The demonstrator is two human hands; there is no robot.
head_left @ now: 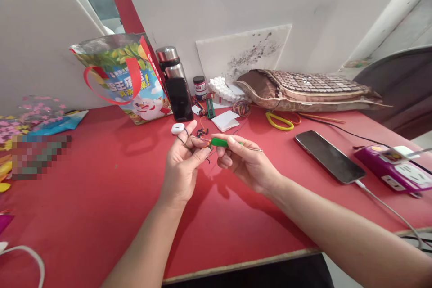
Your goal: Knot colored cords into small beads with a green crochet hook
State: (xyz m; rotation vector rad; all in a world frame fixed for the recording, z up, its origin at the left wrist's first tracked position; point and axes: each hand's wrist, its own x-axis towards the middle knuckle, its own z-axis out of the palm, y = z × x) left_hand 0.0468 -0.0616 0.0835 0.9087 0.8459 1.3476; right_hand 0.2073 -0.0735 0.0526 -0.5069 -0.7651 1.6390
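Note:
My left hand [184,159] is closed in a pinch on a small piece of multicoloured yarn work [206,143], and dark yarn [183,137] loops around its fingers. In my right hand [248,159] is a crochet hook with a green handle [220,142], gripped between thumb and fingers. A thin metal end of it sticks out to the right past the thumb. The other end of the handle meets the yarn work at the left fingertips; the fingers hide part of both. Just beyond the hands lies a small dark and orange yarn bit [202,132].
Behind the hands stand an upright phone [179,99], a steel flask [173,67] and a printed bag [135,85]. White earbuds case [177,128], folded paper [225,120], yarn ball [241,108] and yellow-handled scissors [280,122] lie nearby. At right are a charging phone [329,155] and purple power strip [388,166].

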